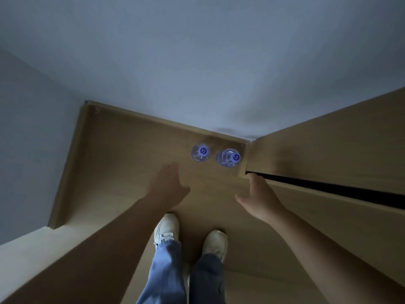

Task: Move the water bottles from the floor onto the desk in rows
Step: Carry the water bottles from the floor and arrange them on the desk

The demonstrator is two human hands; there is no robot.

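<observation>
Below, both empty hands (213, 191) near two bottles (215, 155).

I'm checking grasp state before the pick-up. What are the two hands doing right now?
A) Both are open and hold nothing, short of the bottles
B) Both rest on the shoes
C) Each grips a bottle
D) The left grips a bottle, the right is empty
A: the left hand and right hand have straight, relaxed fingers and hold nothing, while both bottles stand untouched beyond them near the wall.
</observation>
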